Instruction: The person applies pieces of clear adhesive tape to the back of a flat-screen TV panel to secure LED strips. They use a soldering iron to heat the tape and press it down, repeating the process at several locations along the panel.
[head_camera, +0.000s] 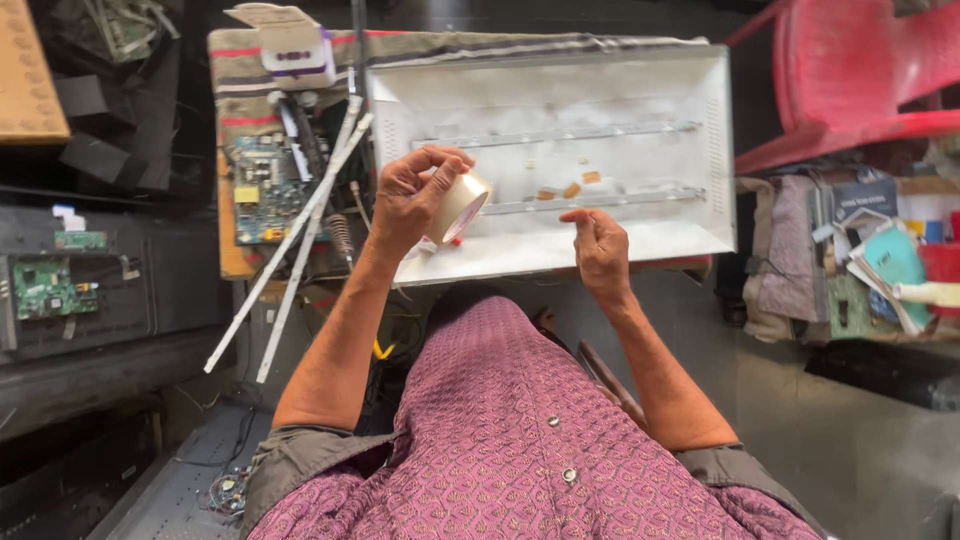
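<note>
White panel tray (690, 215), left hand (410, 205) gripping tape roll (458, 207), right hand (600, 250) seemingly pinching tape

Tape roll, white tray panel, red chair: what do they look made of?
Tape roll, held in the left hand: glossy clear or tan plastic film, probably on a card core; it shines. White tray panel: likely thin painted sheet metal, matte, with folded rims and slotted vents, though it could be plastic. Red chair: moulded plastic, smooth with a soft sheen.
</note>
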